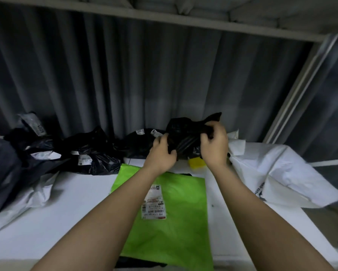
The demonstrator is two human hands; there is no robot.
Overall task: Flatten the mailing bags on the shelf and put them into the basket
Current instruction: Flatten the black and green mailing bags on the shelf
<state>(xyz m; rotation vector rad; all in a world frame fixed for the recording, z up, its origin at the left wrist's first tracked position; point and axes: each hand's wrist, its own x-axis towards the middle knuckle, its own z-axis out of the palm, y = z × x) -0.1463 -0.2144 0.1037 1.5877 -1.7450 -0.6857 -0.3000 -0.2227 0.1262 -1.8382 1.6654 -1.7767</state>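
Both hands, left hand (161, 153) and right hand (215, 147), hold a crumpled black bag (185, 133) above the shelf (56, 222). A green bag (180, 231) lies flat; many bags wait. No basket shows.

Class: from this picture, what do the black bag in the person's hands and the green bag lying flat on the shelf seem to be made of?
Black bag: seems thin glossy plastic film; it bunches into shiny creases where both hands grip it.
Green bag: probably smoother, matte plastic film; it lies flat, carrying a stuck-on white label, likely paper.
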